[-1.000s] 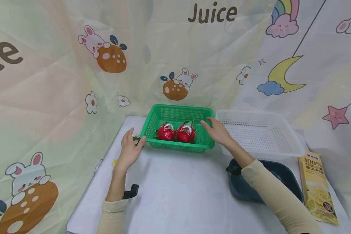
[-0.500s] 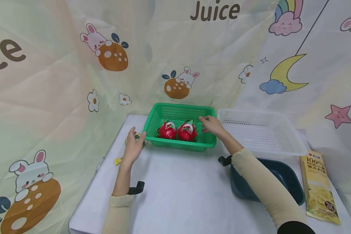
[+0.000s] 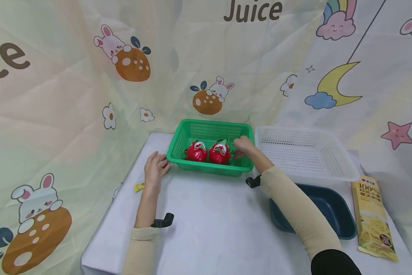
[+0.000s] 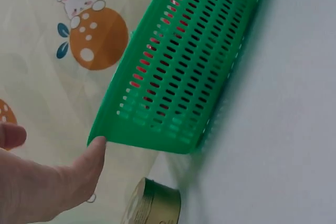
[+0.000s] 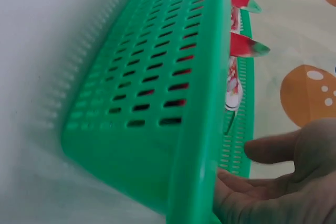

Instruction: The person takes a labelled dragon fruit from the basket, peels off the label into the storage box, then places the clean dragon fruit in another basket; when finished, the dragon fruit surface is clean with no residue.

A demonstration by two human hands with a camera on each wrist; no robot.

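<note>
Two red dragon fruits, the left one (image 3: 196, 151) and the right one (image 3: 220, 153), sit side by side in a green perforated basket (image 3: 209, 166). My right hand (image 3: 246, 147) dips into the basket's right end, beside the right fruit. In the right wrist view its thumb (image 5: 273, 148) stands apart from the fingers, which the rim partly hides; nothing shows between them. My left hand (image 3: 154, 168) is at the basket's front left corner, fingers loosely bent. Its thumb (image 4: 94, 161) touches or nearly touches that corner in the left wrist view. A small can (image 4: 157, 203) stands just below it.
Right of the basket is a white perforated tray (image 3: 346, 173). A dark blue basin (image 3: 329, 202) sits in front of it, partly under my right sleeve. A yellow pasta packet (image 3: 374, 217) lies far right. A small yellow wrapped item (image 3: 139, 187) lies beside my left wrist.
My right hand has moved left and down from the basket's right rim to beside the right fruit. My left hand has shifted slightly right, covering the can in the head view.
</note>
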